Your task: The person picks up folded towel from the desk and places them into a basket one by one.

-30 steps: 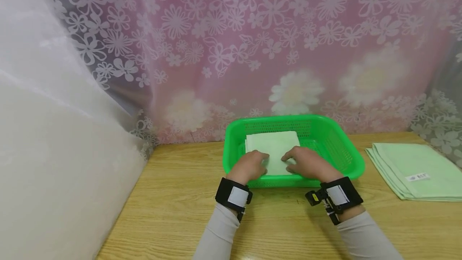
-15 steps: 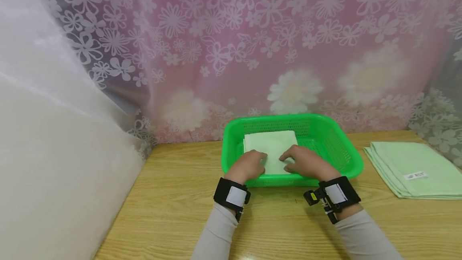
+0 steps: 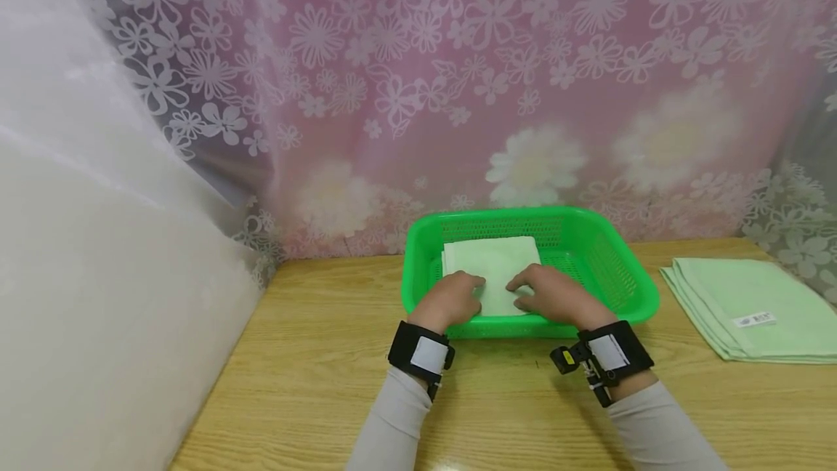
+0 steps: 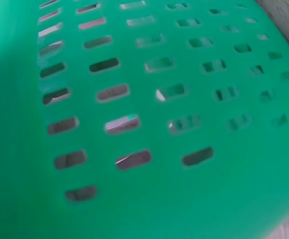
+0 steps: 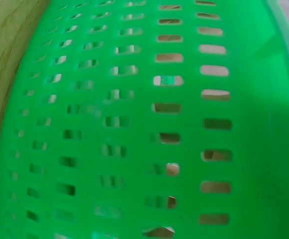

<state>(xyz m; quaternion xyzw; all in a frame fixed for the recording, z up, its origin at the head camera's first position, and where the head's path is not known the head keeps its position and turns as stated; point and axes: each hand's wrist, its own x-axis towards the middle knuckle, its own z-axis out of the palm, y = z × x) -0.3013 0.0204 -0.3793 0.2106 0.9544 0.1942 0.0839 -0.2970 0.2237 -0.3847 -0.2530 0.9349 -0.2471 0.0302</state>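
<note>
A folded pale green towel (image 3: 492,260) lies in the left part of a green plastic basket (image 3: 615,253) in the head view. Reaching over the near rim, my left hand (image 3: 451,300) rests on the towel's near left portion, index finger and thumb apart. My right hand (image 3: 556,295) touches the near right portion, its index finger and thumb also spread and pointing left. A strip of towel shows between the two hands. Their remaining fingers are hidden from above. Both wrist views are filled by the slotted basket wall (image 4: 159,199), with no hand visible in them.
A second folded green towel (image 3: 758,311) with a white label lies on the wooden table (image 3: 314,355) right of the basket. Behind stands a pink floral curtain (image 3: 405,93), and white sheeting (image 3: 98,238) hangs at the left. Both wrists wear black straps.
</note>
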